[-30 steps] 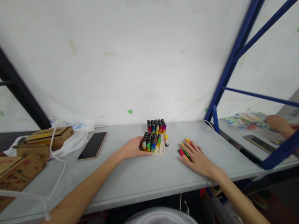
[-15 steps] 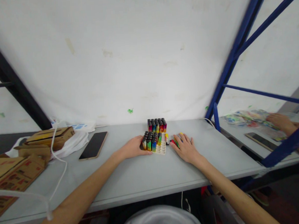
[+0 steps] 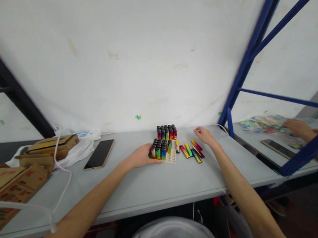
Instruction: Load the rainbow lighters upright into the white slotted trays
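Note:
A white tray (image 3: 172,157) with round slots stands on the grey table, its left part filled with several upright colourful lighters (image 3: 158,154). My left hand (image 3: 144,155) is wrapped round the tray's left end. Behind it stands a full block of upright lighters (image 3: 167,134). Several loose lighters (image 3: 189,150) lie right of the tray, and one more (image 3: 177,147) lies close against the tray's right edge. My right hand (image 3: 203,134) hovers behind the loose lighters with its fingers curled in; whether they hold anything is too small to tell.
A black phone (image 3: 99,154) lies left of my left hand. Farther left are cardboard boxes (image 3: 22,179), white bags and a cable. Blue metal bars (image 3: 240,81) rise on the right; beyond them are another person's hand (image 3: 299,127) and a second phone (image 3: 278,149).
My right hand has lifted off the loose lighters and moved back toward the wall, its fingers curling in. The lighters it covered now show. My left hand stays on the tray.

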`<action>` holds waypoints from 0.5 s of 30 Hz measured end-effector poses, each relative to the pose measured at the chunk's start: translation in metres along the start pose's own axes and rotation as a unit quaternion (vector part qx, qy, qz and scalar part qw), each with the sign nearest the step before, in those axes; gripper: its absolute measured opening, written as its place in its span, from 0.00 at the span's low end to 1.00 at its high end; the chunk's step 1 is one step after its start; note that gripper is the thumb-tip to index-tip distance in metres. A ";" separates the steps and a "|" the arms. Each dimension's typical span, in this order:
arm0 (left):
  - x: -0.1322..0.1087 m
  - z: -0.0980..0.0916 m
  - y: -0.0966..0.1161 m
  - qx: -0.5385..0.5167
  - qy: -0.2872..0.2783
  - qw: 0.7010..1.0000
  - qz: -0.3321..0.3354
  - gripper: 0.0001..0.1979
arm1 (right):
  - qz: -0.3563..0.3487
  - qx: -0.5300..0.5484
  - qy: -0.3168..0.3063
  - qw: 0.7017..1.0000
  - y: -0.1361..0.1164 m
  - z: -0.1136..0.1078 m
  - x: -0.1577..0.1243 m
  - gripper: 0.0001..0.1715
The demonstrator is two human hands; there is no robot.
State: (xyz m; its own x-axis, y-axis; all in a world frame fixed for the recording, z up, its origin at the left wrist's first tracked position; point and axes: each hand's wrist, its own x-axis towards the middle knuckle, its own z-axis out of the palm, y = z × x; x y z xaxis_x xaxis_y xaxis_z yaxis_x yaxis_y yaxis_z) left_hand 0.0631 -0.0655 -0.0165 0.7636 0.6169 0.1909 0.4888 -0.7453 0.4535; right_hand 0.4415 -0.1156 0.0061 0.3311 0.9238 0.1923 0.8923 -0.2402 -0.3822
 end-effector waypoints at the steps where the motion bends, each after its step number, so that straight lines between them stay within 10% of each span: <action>1: 0.000 0.000 0.000 0.001 0.000 1.000 0.000 0.38 | 0.000 -0.008 -0.006 1.000 0.006 0.001 -0.002 0.18; 15: 0.001 0.000 -0.002 -0.003 0.004 1.000 0.004 0.38 | -0.089 0.010 -0.114 0.989 0.029 0.003 -0.015 0.16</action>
State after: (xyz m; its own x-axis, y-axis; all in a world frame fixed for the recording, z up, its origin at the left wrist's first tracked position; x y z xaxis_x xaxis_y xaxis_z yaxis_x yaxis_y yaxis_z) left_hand 0.0626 -0.0638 -0.0171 0.7635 0.6135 0.2019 0.4805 -0.7484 0.4571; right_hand 0.4614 -0.1355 -0.0105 0.0888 0.9948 0.0501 0.9235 -0.0634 -0.3784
